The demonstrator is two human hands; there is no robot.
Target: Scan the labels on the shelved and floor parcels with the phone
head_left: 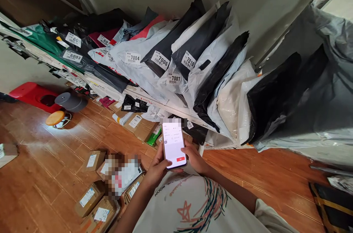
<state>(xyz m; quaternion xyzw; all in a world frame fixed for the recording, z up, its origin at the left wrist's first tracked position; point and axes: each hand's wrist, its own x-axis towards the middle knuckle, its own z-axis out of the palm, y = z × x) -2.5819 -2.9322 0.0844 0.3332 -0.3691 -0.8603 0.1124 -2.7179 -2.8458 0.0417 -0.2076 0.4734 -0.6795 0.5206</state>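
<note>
A lit smartphone (pixel 174 150) is held upright in front of my chest, its screen mostly white with a red button low on the right. My left hand (pixel 157 163) wraps its left edge, with the thumb over the lower left corner. Around the right side closes my right hand (pixel 194 156), its thumb touching the screen's right edge. Beyond the phone, a long shelf carries mailing bags with number labels, among them a white bag (pixel 131 69) marked 7004, a black bag (pixel 158 51) marked 7006 and a dark bag (pixel 190 47) marked 7010.
Several cardboard boxes (pixel 91 196) lie on the wooden floor at lower left. More parcels, including a cardboard box (pixel 140 127), sit under the shelf. A red stool (pixel 27 93), a grey stool (pixel 70 101) and a round wooden-topped stool (pixel 55 117) stand at left. Large bags (pixel 275 93) fill the right end.
</note>
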